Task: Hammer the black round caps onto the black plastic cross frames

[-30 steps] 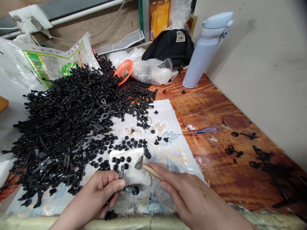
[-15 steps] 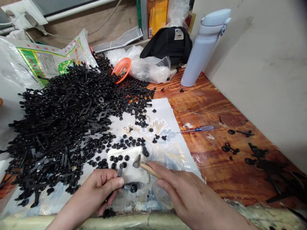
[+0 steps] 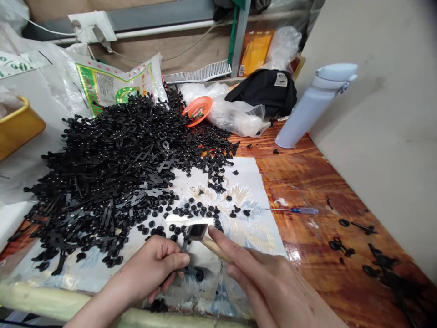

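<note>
My right hand (image 3: 262, 269) is closed round the wooden handle of a small hammer (image 3: 197, 231), index finger stretched along it. The hammer's metal head sits over the far end of a black plastic linkage (image 3: 194, 272), whose tip it partly covers; whether they touch I cannot tell. My left hand (image 3: 159, 269) pinches that linkage between thumb and fingers, one arm of it pointing away and another out to the right. Beneath lies a pale block (image 3: 191, 220) with several round black caps (image 3: 172, 227) on it. More caps are scattered just beyond.
A large heap of black plastic parts (image 3: 116, 159) covers the left side, with an orange dish (image 3: 198, 110) at its back edge. A screwdriver (image 3: 297, 210) lies to the right. A pale blue bottle (image 3: 314, 107) and a black bag (image 3: 264, 93) stand behind.
The hammer head has moved left, from beside the linkage's tip to over it. My view has shifted, bringing a yellow bin in at the left. My left hand keeps its pinch.
</note>
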`<state>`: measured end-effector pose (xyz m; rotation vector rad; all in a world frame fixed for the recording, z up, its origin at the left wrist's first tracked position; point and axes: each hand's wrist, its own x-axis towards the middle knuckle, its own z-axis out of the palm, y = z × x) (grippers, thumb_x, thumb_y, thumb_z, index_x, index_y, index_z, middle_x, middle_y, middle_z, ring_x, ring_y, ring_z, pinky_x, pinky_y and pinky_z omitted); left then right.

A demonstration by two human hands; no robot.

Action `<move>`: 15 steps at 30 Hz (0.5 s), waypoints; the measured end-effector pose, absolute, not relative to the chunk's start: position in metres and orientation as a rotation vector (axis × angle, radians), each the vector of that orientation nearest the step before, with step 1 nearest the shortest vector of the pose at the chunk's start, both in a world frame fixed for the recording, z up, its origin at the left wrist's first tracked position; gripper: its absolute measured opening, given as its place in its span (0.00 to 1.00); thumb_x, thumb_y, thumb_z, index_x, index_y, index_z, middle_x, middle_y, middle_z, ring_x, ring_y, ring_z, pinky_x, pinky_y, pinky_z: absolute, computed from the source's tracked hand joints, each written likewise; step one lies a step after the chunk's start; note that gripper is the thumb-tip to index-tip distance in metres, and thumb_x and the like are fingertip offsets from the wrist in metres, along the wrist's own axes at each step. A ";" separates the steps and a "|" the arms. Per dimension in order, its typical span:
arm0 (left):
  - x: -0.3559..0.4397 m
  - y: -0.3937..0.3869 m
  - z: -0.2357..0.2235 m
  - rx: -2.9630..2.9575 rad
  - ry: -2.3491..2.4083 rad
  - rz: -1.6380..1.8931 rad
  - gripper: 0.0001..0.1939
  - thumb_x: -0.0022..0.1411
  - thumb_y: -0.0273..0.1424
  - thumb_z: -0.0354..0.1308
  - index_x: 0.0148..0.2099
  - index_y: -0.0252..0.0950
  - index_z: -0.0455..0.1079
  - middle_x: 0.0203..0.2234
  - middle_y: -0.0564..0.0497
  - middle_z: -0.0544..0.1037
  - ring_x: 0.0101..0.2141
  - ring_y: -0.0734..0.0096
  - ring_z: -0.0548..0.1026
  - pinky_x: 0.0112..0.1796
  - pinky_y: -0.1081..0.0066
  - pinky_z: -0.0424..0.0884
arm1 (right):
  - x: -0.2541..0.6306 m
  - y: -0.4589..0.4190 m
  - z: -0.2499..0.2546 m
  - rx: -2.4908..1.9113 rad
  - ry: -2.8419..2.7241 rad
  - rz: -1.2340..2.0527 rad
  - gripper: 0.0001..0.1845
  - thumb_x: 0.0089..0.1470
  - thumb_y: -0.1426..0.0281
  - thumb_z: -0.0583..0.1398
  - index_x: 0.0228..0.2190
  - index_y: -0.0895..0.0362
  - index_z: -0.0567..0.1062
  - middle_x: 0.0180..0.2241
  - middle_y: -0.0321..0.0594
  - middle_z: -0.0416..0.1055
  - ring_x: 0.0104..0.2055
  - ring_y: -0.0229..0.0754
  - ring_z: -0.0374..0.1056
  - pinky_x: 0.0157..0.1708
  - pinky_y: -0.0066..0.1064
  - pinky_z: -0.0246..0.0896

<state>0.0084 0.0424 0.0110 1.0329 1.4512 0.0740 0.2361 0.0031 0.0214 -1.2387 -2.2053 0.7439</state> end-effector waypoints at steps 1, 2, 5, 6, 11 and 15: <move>0.008 0.043 0.011 1.037 1.450 0.069 0.18 0.52 0.45 0.55 0.21 0.37 0.63 0.06 0.61 0.61 0.06 0.83 0.52 0.09 0.80 0.45 | 0.234 0.004 0.021 -1.234 -2.192 0.730 0.29 0.62 0.73 0.47 0.63 0.49 0.54 0.44 0.43 0.76 0.35 0.45 0.76 0.32 0.32 0.74; 0.008 0.043 0.010 1.042 1.447 0.063 0.17 0.52 0.44 0.55 0.20 0.37 0.63 0.05 0.61 0.61 0.06 0.83 0.52 0.09 0.80 0.45 | 0.232 0.004 0.020 -1.236 -2.182 0.724 0.29 0.62 0.73 0.47 0.63 0.48 0.54 0.44 0.42 0.77 0.34 0.45 0.76 0.31 0.32 0.74; 0.006 0.045 0.009 1.045 1.410 0.044 0.16 0.53 0.42 0.54 0.20 0.38 0.62 0.05 0.61 0.61 0.05 0.83 0.53 0.09 0.80 0.46 | 0.227 0.007 0.011 -1.244 -2.235 0.739 0.28 0.61 0.74 0.47 0.62 0.52 0.57 0.38 0.44 0.78 0.30 0.45 0.76 0.29 0.31 0.73; 0.005 0.046 0.009 1.042 1.394 0.030 0.16 0.54 0.41 0.53 0.20 0.38 0.62 0.05 0.61 0.61 0.05 0.82 0.53 0.08 0.80 0.46 | 0.227 0.009 0.010 -1.257 -2.273 0.745 0.28 0.61 0.74 0.47 0.62 0.53 0.59 0.35 0.45 0.79 0.29 0.45 0.76 0.27 0.31 0.72; 0.003 0.053 0.012 1.087 1.378 -0.040 0.16 0.53 0.39 0.53 0.18 0.38 0.62 0.05 0.60 0.61 0.05 0.81 0.54 0.09 0.79 0.44 | 0.230 0.013 0.018 -1.286 -2.296 0.725 0.26 0.64 0.71 0.46 0.62 0.52 0.59 0.34 0.45 0.78 0.27 0.44 0.75 0.25 0.30 0.71; 0.006 0.056 0.015 1.090 1.400 -0.068 0.16 0.53 0.37 0.52 0.16 0.38 0.62 0.04 0.60 0.60 0.05 0.81 0.53 0.09 0.78 0.45 | 0.228 0.012 0.016 -1.253 -2.349 0.697 0.26 0.62 0.74 0.45 0.60 0.59 0.61 0.28 0.47 0.77 0.24 0.45 0.74 0.23 0.31 0.70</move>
